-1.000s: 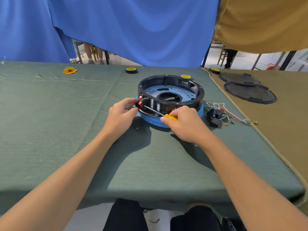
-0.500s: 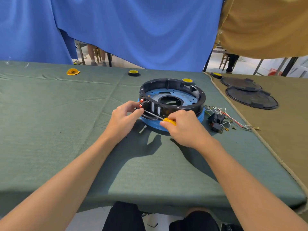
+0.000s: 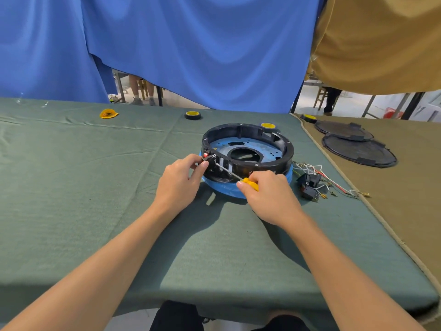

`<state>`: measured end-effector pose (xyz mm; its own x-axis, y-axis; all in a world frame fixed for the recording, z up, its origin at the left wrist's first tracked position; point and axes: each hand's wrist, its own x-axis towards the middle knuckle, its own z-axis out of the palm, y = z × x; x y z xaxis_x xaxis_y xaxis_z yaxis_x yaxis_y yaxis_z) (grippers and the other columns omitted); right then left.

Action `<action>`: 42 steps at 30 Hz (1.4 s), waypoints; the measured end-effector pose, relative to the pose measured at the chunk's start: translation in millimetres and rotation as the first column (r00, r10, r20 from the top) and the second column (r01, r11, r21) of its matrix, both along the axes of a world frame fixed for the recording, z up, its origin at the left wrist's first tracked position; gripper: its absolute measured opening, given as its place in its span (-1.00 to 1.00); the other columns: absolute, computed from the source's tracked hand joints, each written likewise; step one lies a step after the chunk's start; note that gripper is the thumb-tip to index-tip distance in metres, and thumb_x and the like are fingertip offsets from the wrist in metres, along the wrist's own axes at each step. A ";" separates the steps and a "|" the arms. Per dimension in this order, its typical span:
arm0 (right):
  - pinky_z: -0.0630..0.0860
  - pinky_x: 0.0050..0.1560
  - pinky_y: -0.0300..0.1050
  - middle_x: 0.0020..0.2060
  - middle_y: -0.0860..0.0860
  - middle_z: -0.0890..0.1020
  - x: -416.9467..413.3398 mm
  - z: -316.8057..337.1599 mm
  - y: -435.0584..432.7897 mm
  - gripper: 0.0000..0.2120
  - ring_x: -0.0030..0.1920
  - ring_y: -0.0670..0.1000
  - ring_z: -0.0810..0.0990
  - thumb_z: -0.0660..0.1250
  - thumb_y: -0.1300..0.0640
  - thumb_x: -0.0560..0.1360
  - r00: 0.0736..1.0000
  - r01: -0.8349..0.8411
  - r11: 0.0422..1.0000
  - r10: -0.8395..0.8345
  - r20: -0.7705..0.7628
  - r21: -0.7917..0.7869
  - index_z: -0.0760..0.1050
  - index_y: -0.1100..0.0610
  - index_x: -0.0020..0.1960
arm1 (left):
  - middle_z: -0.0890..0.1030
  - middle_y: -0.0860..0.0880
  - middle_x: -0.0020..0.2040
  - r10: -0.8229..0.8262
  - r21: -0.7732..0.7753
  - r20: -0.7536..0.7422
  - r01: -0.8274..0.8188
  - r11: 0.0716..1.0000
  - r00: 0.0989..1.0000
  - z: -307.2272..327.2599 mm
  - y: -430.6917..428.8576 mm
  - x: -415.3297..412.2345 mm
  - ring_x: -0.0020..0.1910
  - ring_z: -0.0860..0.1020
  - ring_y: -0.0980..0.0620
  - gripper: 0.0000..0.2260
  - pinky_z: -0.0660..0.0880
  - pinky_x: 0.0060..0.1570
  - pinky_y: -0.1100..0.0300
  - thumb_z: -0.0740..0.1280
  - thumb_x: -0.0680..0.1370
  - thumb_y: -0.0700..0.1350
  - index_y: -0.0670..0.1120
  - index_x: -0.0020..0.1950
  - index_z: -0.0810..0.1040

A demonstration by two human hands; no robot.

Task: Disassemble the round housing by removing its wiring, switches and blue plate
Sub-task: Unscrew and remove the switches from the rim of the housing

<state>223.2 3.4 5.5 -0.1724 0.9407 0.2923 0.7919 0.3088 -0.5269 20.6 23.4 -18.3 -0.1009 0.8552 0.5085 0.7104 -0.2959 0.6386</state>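
The black round housing (image 3: 284, 149) lies on the green table, with the blue plate (image 3: 267, 149) inside it and a blue rim under it. My left hand (image 3: 179, 182) pinches a small switch with a red button (image 3: 207, 156) at the housing's near-left wall. My right hand (image 3: 272, 194) grips a yellow-handled screwdriver (image 3: 250, 183); its metal shaft points up-left to that switch. Loose black switches (image 3: 309, 185) and white and red wiring (image 3: 334, 182) lie on the table right of the housing.
Two black round covers (image 3: 358, 149) lie on the tan table at the right. Black-and-yellow wheels (image 3: 192, 115) and a yellow scrap (image 3: 108, 113) sit along the far edge. Blue and tan curtains hang behind. The table's near edge is close to my body.
The hands have barely shifted. The left fingers stay on the switch at the housing wall, and the screwdriver tip stays at it; the view has drifted a little.
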 end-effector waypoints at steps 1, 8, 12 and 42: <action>0.28 -0.36 -0.14 -0.43 0.02 0.47 1.2 0.2 -0.8 -0.62 -0.27 0.03 0.45 0.28 -0.08 0.56 1.000 -0.004 1.000 0.004 -0.016 0.006 0.42 0.13 -0.33 | 0.63 -0.04 0.02 0.048 0.024 -0.044 -0.047 0.999 0.998 0.7 -1.3 2.4 -0.10 0.57 -0.09 -0.77 0.50 -0.07 -0.04 0.23 0.63 0.02 -0.07 0.12 0.59; 0.38 -0.23 -0.11 -0.42 -0.11 0.49 0.5 11.1 -4.9 -0.77 -0.27 0.03 0.49 0.42 -0.06 0.45 0.975 0.048 0.989 -0.016 -0.223 0.140 0.52 0.07 -0.22 | 0.67 -0.07 0.03 0.200 0.353 -0.216 -0.115 0.929 0.956 10.9 -16.8 11.8 0.07 0.57 -0.13 -0.80 0.50 -0.19 0.06 0.26 0.61 -0.12 -0.23 -0.02 0.58; 0.49 -0.03 -0.20 -0.20 -0.17 0.65 -4.0 28.0 -5.9 -0.96 -0.11 -0.13 0.60 0.41 0.00 0.49 0.881 -0.045 0.996 0.078 -0.467 0.081 0.59 -0.08 -0.07 | 0.65 -0.11 0.05 0.029 0.357 -0.244 0.062 0.932 0.969 18.9 -16.9 22.6 0.07 0.56 -0.13 -0.74 0.50 -0.01 0.07 0.19 0.61 -0.11 -0.27 0.03 0.58; 0.36 -0.22 -0.08 -0.10 0.14 0.59 137.0 -5.5 20.7 -0.70 -0.04 0.20 0.53 0.38 -0.13 0.47 0.794 0.605 0.781 -0.607 0.036 -0.158 0.47 0.11 -0.07 | 0.57 0.08 -0.25 -0.066 0.090 -0.634 0.158 0.983 0.771 36.3 3.2 94.4 -0.21 0.54 -0.04 -0.70 0.42 -0.11 0.09 0.10 0.64 0.11 0.00 -0.02 0.55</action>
<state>360.2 24.1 0.0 0.4518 0.8821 0.1337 0.7794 -0.3174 -0.5401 115.0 26.6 18.0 0.3712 0.7614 0.5315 0.8950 -0.4459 0.0138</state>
